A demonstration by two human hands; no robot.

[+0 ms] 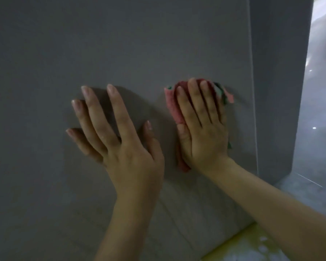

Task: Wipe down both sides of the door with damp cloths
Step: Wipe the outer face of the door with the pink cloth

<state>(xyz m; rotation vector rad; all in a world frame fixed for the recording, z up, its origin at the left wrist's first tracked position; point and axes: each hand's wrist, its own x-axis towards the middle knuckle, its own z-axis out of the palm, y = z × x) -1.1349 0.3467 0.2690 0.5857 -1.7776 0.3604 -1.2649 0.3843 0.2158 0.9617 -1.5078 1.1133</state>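
While the left hand (119,140) rests flat and spread on the door (120,44), the right hand (201,127) presses a cloth (172,108) flat-fingered; wiping looks midway, other side presumably left.

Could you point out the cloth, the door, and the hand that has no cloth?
cloth (170,104): head view, on its pink part left of the fingers.
door (120,44): head view, on its bare grey face.
left hand (120,147): head view, on its back.

Pink cloth (170,106) flat against grey door (120,44)
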